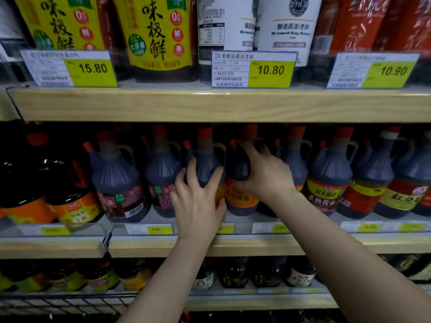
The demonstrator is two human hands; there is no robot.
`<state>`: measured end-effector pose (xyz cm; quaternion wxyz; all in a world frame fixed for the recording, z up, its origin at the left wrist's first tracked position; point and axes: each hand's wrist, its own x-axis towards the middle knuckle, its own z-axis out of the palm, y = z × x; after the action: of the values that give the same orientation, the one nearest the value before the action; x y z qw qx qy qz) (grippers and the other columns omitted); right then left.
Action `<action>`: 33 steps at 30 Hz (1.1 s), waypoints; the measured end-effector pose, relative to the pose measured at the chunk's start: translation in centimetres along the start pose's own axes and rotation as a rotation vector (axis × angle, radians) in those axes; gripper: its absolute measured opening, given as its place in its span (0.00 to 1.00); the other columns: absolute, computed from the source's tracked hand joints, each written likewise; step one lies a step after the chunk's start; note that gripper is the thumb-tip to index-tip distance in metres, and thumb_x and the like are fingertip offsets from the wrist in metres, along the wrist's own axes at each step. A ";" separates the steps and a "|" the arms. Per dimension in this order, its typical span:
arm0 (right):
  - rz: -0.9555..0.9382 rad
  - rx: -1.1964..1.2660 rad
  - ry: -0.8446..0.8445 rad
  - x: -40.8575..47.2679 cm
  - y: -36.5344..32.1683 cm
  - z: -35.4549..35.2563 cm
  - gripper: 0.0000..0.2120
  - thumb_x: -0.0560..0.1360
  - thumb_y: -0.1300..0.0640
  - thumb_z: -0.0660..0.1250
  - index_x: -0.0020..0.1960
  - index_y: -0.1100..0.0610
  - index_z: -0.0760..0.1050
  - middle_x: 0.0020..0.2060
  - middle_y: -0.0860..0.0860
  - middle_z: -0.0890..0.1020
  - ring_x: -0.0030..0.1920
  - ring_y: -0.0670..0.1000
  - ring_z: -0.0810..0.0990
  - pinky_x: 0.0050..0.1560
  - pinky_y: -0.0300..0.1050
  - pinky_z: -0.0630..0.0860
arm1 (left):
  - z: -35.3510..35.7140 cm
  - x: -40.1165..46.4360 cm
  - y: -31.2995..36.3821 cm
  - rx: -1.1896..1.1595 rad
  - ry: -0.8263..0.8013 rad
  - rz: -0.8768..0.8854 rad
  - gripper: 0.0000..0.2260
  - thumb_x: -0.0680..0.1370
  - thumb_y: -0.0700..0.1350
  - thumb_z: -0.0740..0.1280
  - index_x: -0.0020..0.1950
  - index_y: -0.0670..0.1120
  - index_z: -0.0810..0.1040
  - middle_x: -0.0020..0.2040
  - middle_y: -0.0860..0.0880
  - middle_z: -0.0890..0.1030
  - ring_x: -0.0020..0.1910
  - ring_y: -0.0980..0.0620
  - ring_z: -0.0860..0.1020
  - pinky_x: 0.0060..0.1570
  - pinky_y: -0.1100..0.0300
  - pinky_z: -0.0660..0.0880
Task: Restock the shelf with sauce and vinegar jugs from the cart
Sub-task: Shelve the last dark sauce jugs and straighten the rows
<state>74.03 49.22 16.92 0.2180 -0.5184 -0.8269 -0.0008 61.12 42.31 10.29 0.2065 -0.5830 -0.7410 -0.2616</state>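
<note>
A row of dark sauce jugs with red caps stands on the middle shelf (256,243). My left hand (198,201) wraps its spread fingers round the front of one jug (206,159) in the middle of the row. My right hand (263,173) grips the neighbouring jug with an orange label (240,197), its fingers curled over the jug's shoulder near the handle. Both jugs stand upright on the shelf, close side by side. The cart's load is out of view.
More jugs fill the row on both sides, orange-labelled ones (74,206) at the left. The upper shelf (210,103) holds yellow pouches and white bottles behind price tags (254,69). Small bottles stand on the lower shelf. A wire cart edge (58,301) shows at bottom left.
</note>
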 end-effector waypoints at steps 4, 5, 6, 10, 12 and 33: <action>-0.029 -0.030 0.001 -0.3 -0.1 -0.3 0.45 0.62 0.46 0.73 0.72 0.42 0.53 0.63 0.54 0.68 0.52 0.63 0.77 0.39 0.49 0.72 | 0.2 0.6 0.0 0.041 0.004 -0.028 0.35 0.62 0.54 0.75 0.66 0.56 0.65 0.67 0.39 0.64 0.55 0.36 0.70 0.43 0.45 0.74; -0.038 -0.042 0.004 -0.5 -0.1 -0.3 0.45 0.62 0.45 0.73 0.72 0.42 0.53 0.63 0.54 0.68 0.52 0.63 0.77 0.39 0.49 0.72 | 0.3 0.7 0.0 0.046 0.009 -0.030 0.35 0.62 0.54 0.75 0.66 0.56 0.65 0.67 0.39 0.64 0.55 0.36 0.70 0.43 0.45 0.74; -0.046 -0.051 0.008 -0.6 -0.2 -0.4 0.44 0.62 0.45 0.73 0.72 0.42 0.53 0.63 0.54 0.68 0.51 0.63 0.78 0.39 0.49 0.72 | 0.3 0.8 -0.1 0.046 0.016 -0.030 0.35 0.62 0.54 0.75 0.66 0.56 0.65 0.67 0.39 0.64 0.54 0.37 0.69 0.43 0.45 0.74; -0.047 -0.052 0.016 -0.8 -0.2 -0.3 0.44 0.63 0.45 0.73 0.72 0.43 0.53 0.64 0.54 0.67 0.51 0.63 0.78 0.38 0.48 0.69 | 0.5 0.8 -0.3 0.047 0.034 -0.010 0.34 0.63 0.53 0.75 0.66 0.55 0.65 0.67 0.39 0.62 0.54 0.37 0.68 0.43 0.45 0.73; -0.037 -0.050 0.016 -1.0 -0.3 -0.2 0.44 0.64 0.45 0.73 0.73 0.43 0.52 0.64 0.55 0.66 0.51 0.63 0.78 0.38 0.48 0.69 | 0.6 0.7 -0.4 0.049 0.036 -0.006 0.34 0.63 0.53 0.75 0.66 0.55 0.65 0.67 0.39 0.62 0.55 0.37 0.68 0.44 0.45 0.73; 0.092 -0.076 0.105 -2.5 6.7 -1.5 0.40 0.67 0.44 0.70 0.73 0.43 0.53 0.61 0.56 0.69 0.50 0.65 0.78 0.40 0.52 0.74 | 3.3 0.5 6.0 -0.100 0.117 0.254 0.30 0.69 0.49 0.72 0.70 0.49 0.67 0.71 0.42 0.60 0.67 0.41 0.62 0.54 0.46 0.73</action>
<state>81.28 49.85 15.90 0.2412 -0.5628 -0.7890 -0.0496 66.85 45.88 8.90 0.2515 -0.6652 -0.6340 -0.3038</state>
